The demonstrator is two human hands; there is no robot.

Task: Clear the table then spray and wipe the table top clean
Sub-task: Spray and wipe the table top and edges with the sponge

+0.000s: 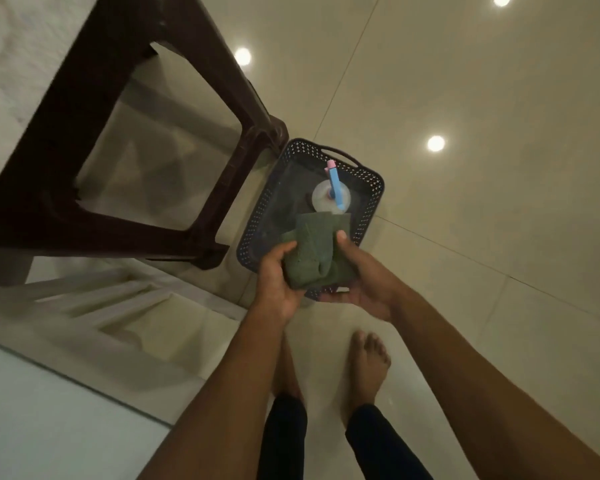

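Cloth (310, 252) held in both your hands above the basket (368, 199).

Your left hand (279, 277) curls round the cloth's left edge, thumb on top; your right hand (355, 278) supports it from below with the thumb pressed on its right side. Just beyond your grip, the spray bottle (331, 192) stands inside the dark perforated basket on the floor (482, 220). Left of your grip stands the brown table (94, 133); its top is not visible.
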